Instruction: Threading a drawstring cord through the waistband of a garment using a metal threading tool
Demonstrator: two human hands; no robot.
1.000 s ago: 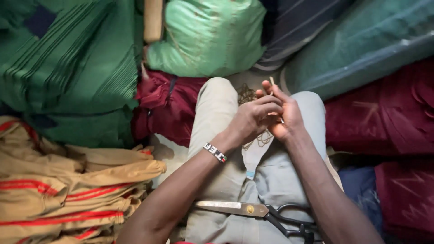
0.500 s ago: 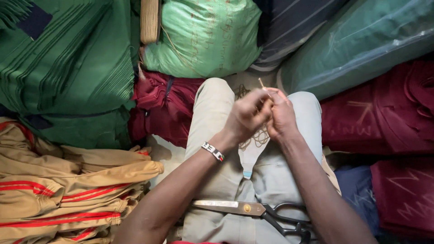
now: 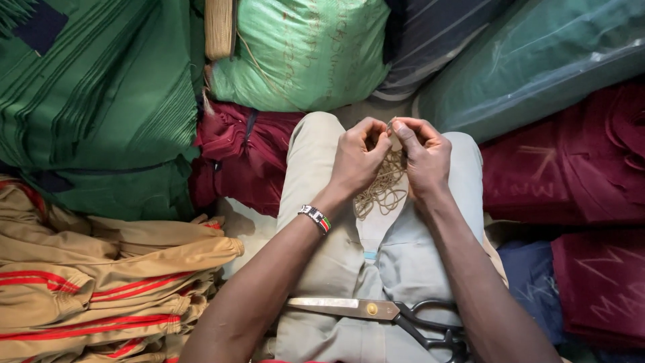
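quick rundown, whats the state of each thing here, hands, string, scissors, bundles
left hand: fingertips pinched on the string
right hand: pinched on the same string
string: loose tangle hanging below the hands
scissors: closed, lying across the lap
green sack: full, tied with twine
tan garments: folded, stacked

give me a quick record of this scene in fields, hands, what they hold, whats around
left hand: fingers pinched on tan string, beaded wristband on the wrist
right hand: pinching the same string, fingertips meeting the left hand's
string: loose tangle hanging between the knees
lap: large scissors lying across it, not held
left side: stacked green cloth, tan garments with red stripes
ahead: green sack
right side: maroon bundles
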